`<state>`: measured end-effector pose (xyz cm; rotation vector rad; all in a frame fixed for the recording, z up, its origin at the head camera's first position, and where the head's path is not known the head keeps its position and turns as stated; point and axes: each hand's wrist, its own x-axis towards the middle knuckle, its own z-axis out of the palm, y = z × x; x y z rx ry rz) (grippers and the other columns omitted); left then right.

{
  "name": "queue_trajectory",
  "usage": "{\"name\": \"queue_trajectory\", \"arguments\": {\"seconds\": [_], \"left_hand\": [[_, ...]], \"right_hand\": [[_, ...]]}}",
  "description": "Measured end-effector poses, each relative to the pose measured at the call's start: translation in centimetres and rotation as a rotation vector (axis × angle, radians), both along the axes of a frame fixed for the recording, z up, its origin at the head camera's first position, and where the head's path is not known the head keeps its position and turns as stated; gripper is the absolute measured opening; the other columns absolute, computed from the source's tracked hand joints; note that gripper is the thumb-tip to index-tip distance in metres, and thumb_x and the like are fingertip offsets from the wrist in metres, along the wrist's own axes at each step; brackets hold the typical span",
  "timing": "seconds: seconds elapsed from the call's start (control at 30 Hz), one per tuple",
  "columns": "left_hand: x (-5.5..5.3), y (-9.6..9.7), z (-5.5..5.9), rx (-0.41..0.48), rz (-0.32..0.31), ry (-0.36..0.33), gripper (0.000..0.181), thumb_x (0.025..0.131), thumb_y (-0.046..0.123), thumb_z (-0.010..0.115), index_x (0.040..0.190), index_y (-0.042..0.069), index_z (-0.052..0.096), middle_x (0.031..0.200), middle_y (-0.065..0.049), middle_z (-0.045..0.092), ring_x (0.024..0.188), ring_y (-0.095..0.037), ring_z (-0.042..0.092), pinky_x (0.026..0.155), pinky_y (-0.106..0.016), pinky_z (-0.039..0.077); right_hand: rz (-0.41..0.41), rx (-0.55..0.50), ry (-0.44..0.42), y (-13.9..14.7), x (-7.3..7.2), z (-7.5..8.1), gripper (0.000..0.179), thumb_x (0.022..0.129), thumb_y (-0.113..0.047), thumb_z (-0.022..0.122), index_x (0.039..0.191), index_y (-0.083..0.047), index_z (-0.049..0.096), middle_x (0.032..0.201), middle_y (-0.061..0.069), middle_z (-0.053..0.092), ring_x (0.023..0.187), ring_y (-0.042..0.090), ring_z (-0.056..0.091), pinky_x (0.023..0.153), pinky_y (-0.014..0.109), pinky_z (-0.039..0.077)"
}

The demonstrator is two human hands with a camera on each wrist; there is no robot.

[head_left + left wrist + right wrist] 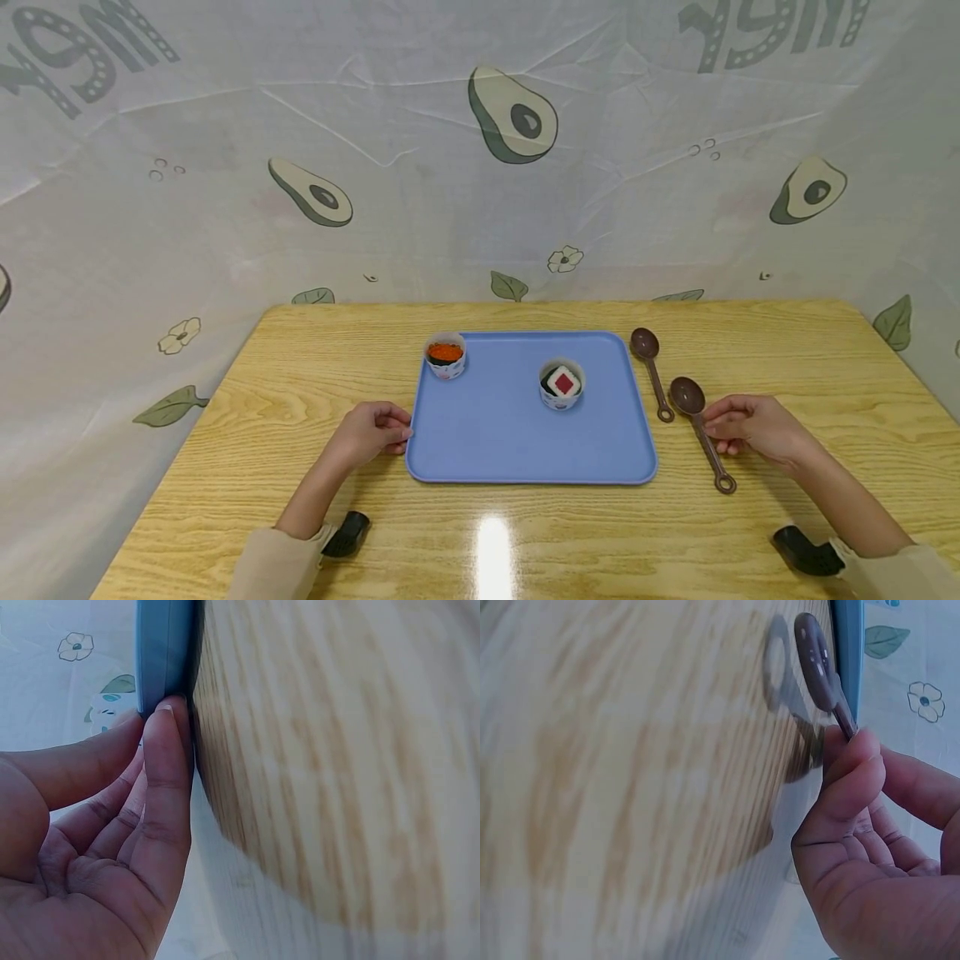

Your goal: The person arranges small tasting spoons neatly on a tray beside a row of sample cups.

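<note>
My left hand point(372, 433) pinches the left edge of a blue tray point(487, 442). In the left wrist view, the thumb and index finger meet at the tray's rim point(165, 652). My right hand point(753, 429) pinches the handle of a brown spoon point(708, 446) to the right of the tray. The right wrist view shows this spoon's ring end point(815, 664) beyond the fingertips, with its shadow on the wood. On the tray stand two small paper cups: one with orange roe point(446, 353) at the back left corner, one with a white rice piece point(562, 382) right of centre.
A second brown spoon point(651, 367) lies between the tray's right edge and the held spoon. Everything rests on a wooden table point(345, 350). Behind and beside it hangs a pale cloth point(420, 200) printed with avocados. A dark wrist mount point(348, 533) sits near the left sleeve.
</note>
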<state>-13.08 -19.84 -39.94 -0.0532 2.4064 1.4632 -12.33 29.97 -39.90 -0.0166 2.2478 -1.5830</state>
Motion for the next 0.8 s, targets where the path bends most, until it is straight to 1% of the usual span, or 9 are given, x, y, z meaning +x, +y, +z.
{"name": "queue_trajectory", "arguments": {"seconds": [0.23,0.5,0.8], "left_hand": [[0.0,0.1,0.0,0.005,0.005,-0.01,0.013,0.085,-0.007,0.058,0.097,-0.012,0.058,0.075,-0.011,0.058,0.065,-0.017,0.061,0.062,-0.03,0.056],[0.1,0.0,0.1,0.011,-0.003,-0.018,0.015,0.086,-0.005,0.058,0.098,-0.013,0.057,0.076,-0.011,0.058,0.065,-0.018,0.061,0.063,-0.033,0.056],[0.0,0.0,-0.1,-0.001,0.001,-0.005,0.012,0.086,-0.006,0.057,0.097,-0.011,0.058,0.075,-0.01,0.058,0.065,-0.017,0.062,0.062,-0.03,0.056]], "right_hand": [[-0.011,-0.009,-0.001,0.1,0.1,0.3,0.025,0.088,0.0,0.056,0.106,0.016,0.05,0.078,0.006,0.061,0.062,0.016,0.056,0.055,0.03,0.052],[-0.012,0.002,0.013,0.0,0.1,0.6,0.025,0.088,0.001,0.055,0.107,0.017,0.049,0.079,0.006,0.062,0.063,0.016,0.057,0.055,0.03,0.052],[0.002,-0.02,0.006,0.2,-0.1,1.3,0.023,0.09,0.0,0.053,0.107,0.015,0.049,0.082,0.005,0.062,0.065,0.017,0.057,0.058,0.03,0.053]]}}
